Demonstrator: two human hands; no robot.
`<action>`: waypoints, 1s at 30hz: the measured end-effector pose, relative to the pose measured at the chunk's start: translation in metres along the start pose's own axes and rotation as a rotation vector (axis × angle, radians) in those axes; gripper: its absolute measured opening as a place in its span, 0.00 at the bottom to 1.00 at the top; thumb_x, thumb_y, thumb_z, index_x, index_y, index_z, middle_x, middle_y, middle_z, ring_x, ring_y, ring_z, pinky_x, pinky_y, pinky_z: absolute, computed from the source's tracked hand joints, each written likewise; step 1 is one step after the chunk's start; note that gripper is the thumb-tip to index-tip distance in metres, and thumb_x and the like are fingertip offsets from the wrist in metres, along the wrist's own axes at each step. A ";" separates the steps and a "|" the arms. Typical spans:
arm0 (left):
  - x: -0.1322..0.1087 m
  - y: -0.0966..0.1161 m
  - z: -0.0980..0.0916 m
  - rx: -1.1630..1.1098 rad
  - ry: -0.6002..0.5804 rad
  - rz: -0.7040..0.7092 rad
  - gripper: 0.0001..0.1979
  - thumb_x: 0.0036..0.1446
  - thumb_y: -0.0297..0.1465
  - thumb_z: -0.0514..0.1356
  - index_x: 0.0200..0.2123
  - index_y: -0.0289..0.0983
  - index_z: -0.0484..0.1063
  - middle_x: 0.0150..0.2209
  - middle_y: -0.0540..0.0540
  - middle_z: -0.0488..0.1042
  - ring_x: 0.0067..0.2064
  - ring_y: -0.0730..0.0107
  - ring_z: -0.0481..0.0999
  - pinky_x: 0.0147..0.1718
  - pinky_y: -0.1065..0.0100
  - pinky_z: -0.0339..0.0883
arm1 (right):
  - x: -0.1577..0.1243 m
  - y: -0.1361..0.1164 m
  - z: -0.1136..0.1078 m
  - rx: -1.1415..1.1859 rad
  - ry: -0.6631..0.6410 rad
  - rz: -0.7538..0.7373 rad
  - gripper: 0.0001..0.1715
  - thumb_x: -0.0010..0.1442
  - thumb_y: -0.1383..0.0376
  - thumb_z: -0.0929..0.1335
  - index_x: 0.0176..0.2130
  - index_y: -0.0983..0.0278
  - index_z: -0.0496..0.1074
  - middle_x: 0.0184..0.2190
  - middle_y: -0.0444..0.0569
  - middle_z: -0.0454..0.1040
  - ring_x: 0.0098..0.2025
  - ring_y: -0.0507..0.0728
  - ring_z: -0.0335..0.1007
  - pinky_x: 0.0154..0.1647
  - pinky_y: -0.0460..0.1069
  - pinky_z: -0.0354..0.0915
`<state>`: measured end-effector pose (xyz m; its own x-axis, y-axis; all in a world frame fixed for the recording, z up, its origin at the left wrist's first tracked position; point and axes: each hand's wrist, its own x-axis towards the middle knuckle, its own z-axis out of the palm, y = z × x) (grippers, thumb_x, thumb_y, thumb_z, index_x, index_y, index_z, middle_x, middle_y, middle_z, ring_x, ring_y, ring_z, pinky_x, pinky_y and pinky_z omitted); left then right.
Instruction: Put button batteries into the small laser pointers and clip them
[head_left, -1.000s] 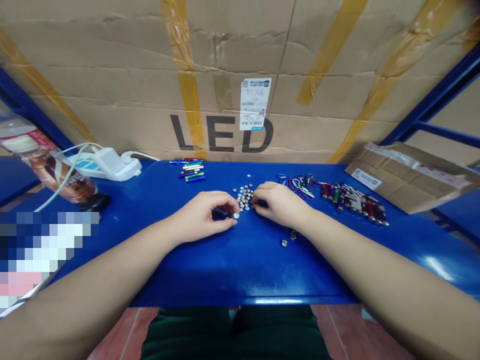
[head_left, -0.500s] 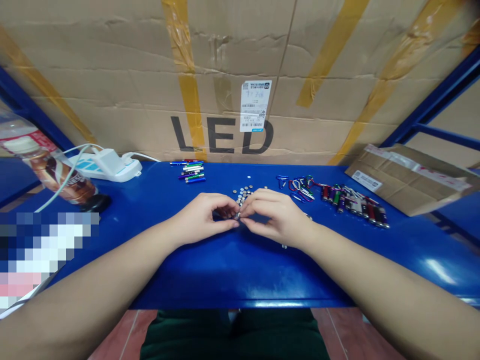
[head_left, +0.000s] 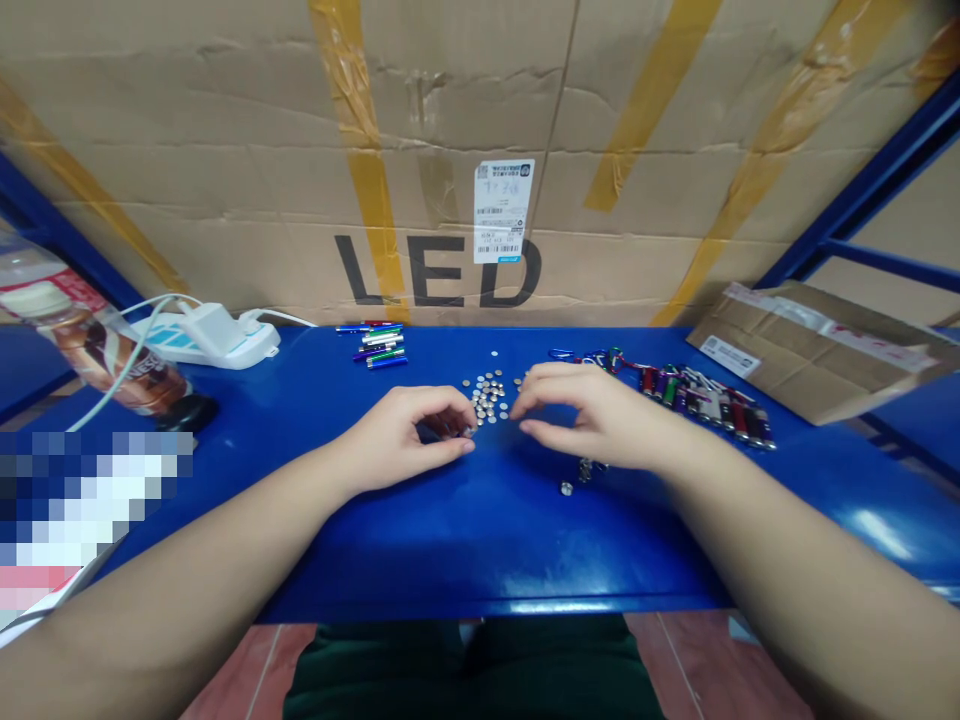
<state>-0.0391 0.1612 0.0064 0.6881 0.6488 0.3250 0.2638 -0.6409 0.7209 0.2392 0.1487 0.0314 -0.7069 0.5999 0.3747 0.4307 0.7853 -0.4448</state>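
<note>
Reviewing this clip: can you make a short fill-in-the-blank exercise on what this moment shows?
The heap on the blue table is made of small round ____.
The large cardboard box behind the table has the word ____ printed on it.
The left hand closes on a small dark object, while the right hand is ____.

Missing words: button batteries; LED; open.
</note>
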 end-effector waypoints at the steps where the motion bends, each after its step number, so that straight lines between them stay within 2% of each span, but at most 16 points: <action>1: 0.000 0.001 0.000 0.012 0.000 0.004 0.07 0.61 0.31 0.67 0.41 0.36 0.76 0.38 0.48 0.80 0.37 0.71 0.80 0.40 0.71 0.75 | -0.005 0.003 -0.010 -0.014 -0.062 0.068 0.07 0.65 0.67 0.70 0.41 0.62 0.80 0.40 0.49 0.79 0.41 0.56 0.76 0.45 0.51 0.70; 6: -0.002 0.003 -0.003 0.025 -0.011 0.010 0.04 0.61 0.30 0.66 0.38 0.36 0.74 0.36 0.49 0.77 0.34 0.73 0.76 0.36 0.71 0.73 | -0.026 0.014 -0.043 -0.001 -0.331 0.360 0.08 0.61 0.61 0.72 0.37 0.62 0.81 0.35 0.47 0.80 0.35 0.56 0.74 0.38 0.50 0.67; 9: -0.003 0.003 -0.004 0.040 -0.008 0.000 0.04 0.61 0.29 0.65 0.37 0.36 0.72 0.35 0.49 0.75 0.34 0.73 0.74 0.35 0.71 0.72 | -0.029 0.014 -0.045 0.042 -0.497 0.479 0.09 0.58 0.59 0.73 0.36 0.62 0.82 0.32 0.46 0.78 0.33 0.55 0.72 0.36 0.50 0.65; 11: -0.003 0.002 -0.004 0.044 -0.010 -0.008 0.05 0.61 0.29 0.65 0.36 0.37 0.71 0.35 0.50 0.74 0.34 0.73 0.74 0.35 0.71 0.71 | -0.028 0.012 -0.043 0.052 -0.543 0.496 0.10 0.57 0.59 0.74 0.38 0.61 0.82 0.32 0.46 0.77 0.34 0.55 0.71 0.36 0.50 0.65; 15: -0.004 0.001 -0.003 0.009 -0.022 -0.053 0.06 0.62 0.30 0.64 0.38 0.38 0.69 0.35 0.50 0.73 0.34 0.73 0.74 0.34 0.71 0.71 | -0.024 0.007 -0.036 0.025 -0.548 0.463 0.11 0.57 0.62 0.74 0.41 0.62 0.82 0.34 0.47 0.75 0.35 0.55 0.71 0.37 0.50 0.65; 18: -0.005 0.000 -0.001 -0.086 -0.031 -0.137 0.12 0.62 0.31 0.65 0.46 0.40 0.67 0.39 0.50 0.73 0.34 0.72 0.76 0.32 0.71 0.72 | -0.022 0.002 -0.032 0.050 -0.514 0.369 0.08 0.57 0.65 0.73 0.40 0.62 0.82 0.34 0.46 0.75 0.35 0.54 0.71 0.38 0.49 0.66; 21: -0.004 -0.001 0.000 -0.145 -0.036 -0.171 0.16 0.61 0.32 0.66 0.50 0.40 0.67 0.40 0.49 0.74 0.36 0.71 0.79 0.36 0.69 0.75 | -0.021 -0.003 -0.024 0.057 -0.483 0.291 0.07 0.55 0.65 0.77 0.37 0.60 0.82 0.33 0.44 0.75 0.32 0.53 0.71 0.34 0.47 0.66; 25: -0.002 -0.001 0.001 -0.114 -0.032 -0.118 0.12 0.60 0.32 0.68 0.46 0.36 0.74 0.40 0.46 0.78 0.39 0.69 0.79 0.43 0.66 0.77 | -0.018 -0.009 -0.011 0.029 -0.461 0.198 0.09 0.53 0.73 0.77 0.32 0.59 0.82 0.30 0.42 0.74 0.30 0.52 0.71 0.31 0.46 0.66; 30: -0.001 0.001 0.000 -0.061 -0.034 -0.088 0.10 0.62 0.33 0.67 0.44 0.35 0.79 0.41 0.44 0.80 0.40 0.67 0.80 0.44 0.65 0.76 | -0.012 -0.014 -0.005 0.039 -0.377 0.139 0.07 0.56 0.73 0.76 0.34 0.60 0.81 0.34 0.45 0.79 0.38 0.55 0.76 0.41 0.48 0.70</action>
<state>-0.0391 0.1597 0.0070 0.6867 0.6865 0.2392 0.2829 -0.5555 0.7819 0.2446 0.1318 0.0373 -0.8028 0.5961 -0.0124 0.5201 0.6901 -0.5033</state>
